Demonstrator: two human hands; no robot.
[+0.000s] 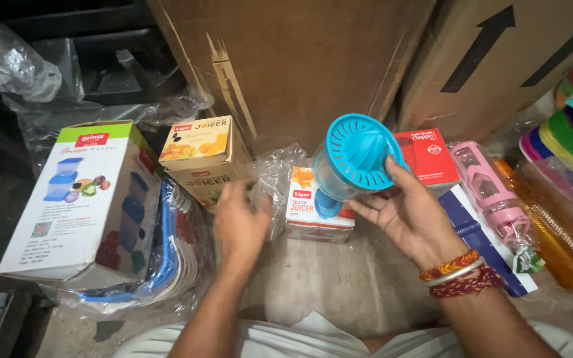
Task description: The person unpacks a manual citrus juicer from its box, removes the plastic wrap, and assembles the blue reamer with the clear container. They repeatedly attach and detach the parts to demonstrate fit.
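My right hand (411, 215) holds a blue plastic hand juicer (353, 159) by its clear body, its ribbed cone tilted up toward me. Below the juicer lies a small white and orange juicer box (313, 205) on the floor. My left hand (239, 222) hovers, blurred, with fingers apart and nothing in it, between that box and a yellow juicer box (200, 156) that stands to the left.
A large white and green box (77, 199) lies at left on stacked blue-rimmed plates (170, 258). Brown cartons (300, 59) stand behind. At right are a red box (429, 156), a pink bottle (492, 192), a blue flat pack (479, 242) and coloured plastic lids (565, 142).
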